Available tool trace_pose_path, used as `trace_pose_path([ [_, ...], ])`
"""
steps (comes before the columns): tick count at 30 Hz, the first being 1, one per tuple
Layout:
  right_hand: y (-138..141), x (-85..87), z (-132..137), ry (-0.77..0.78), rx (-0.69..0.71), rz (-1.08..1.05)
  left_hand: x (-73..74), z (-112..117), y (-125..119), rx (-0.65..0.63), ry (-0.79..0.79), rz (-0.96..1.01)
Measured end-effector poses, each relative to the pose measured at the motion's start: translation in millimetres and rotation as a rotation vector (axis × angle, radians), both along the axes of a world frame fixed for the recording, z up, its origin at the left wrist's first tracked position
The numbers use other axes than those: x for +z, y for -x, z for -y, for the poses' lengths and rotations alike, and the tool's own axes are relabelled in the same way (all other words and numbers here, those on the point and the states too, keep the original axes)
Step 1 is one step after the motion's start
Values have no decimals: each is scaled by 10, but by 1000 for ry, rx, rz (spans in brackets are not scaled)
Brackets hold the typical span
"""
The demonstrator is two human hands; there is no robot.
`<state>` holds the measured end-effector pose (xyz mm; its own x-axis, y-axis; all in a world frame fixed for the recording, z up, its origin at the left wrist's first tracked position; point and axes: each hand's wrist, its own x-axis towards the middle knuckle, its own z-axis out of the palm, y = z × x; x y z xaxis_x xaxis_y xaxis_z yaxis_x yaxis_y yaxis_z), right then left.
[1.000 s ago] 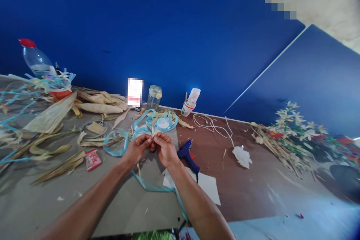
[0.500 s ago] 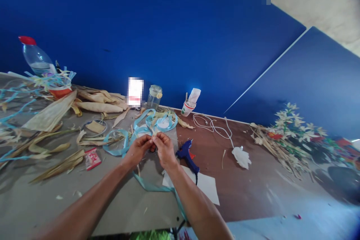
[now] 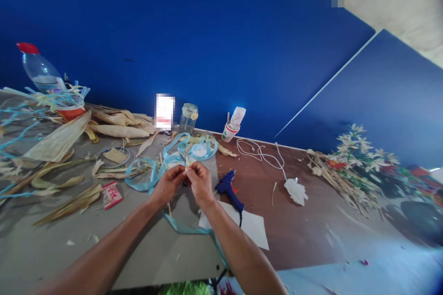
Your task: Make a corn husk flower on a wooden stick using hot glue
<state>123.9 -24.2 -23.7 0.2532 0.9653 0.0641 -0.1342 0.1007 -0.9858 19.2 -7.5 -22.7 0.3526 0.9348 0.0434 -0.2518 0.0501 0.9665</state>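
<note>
My left hand and my right hand meet above the grey part of the table, thumbs and fingertips pinched together. Between them a small pale strip, which looks like dried corn husk, sticks up; most of it is hidden by the fingers. Just beyond my hands lie loops of light blue ribbon, with more ribbon running under my right forearm. A blue hot glue gun lies right of my right hand, beside a white sheet.
Dried husks and a red wrapper lie on the left. Along the wall stand a red-capped bottle, a glass jar and a white cup. A white cable and white flowers lie right.
The view has shifted slightly, so most things sit a little further left. Both hands keep the same pinch, with only slight finger movement.
</note>
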Motion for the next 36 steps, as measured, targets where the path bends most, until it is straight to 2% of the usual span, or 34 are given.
trace_pose_path([
  [6,-32,47,4,1,139,-163,-25,-23,17,-30,-10,20],
  [14,-64,64,3,-22,205,-164,27,-16,24,-36,-10,6],
  [21,-31,55,5,-11,166,-160,48,-8,17,-24,22,18],
  [30,8,0,17,-35,63,-95,-49,-35,19,-15,7,47],
  [36,6,45,22,-38,33,-87,0,-14,24,3,-47,36],
])
